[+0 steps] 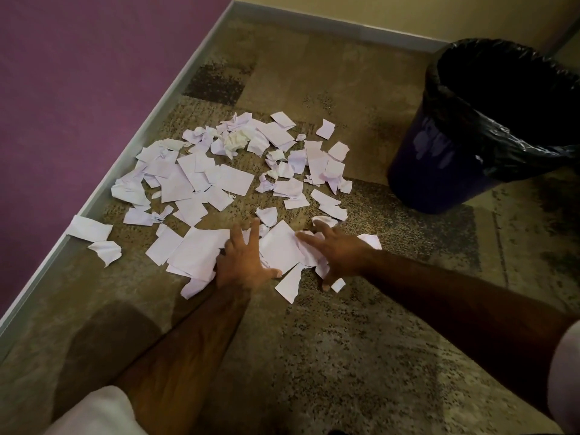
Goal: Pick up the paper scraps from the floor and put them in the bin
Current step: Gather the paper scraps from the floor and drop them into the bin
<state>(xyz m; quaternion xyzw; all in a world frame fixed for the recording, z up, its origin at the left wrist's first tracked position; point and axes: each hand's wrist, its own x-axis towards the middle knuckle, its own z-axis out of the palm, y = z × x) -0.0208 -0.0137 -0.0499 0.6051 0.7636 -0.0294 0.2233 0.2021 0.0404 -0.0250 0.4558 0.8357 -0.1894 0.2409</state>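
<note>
Your left hand [243, 260] and right hand [339, 251]: fingers spread, pressing on nearest paper scraps [279, 249], nothing gripped.
Pile fans 10 to 1 o'clock on carpet [345, 340].
Risk: flat sheets slip from your scoop and fall short of bin [434, 174], 2 o'clock.
Stray scraps [94, 229] at baseboard [192, 70], 9 o'clock: easily missed.
No obstacle seen toward bin.

Office-like room: carpet tiles [314, 89], grey skirting [175, 86], purple wall [78, 73], lined bin [439, 171].

Torn white paper scraps [219, 177], some flat, some crumpled, lie scattered over the carpeted floor [345, 356]. A dark round black-lined bin [439, 158] stands upright to their right.
</note>
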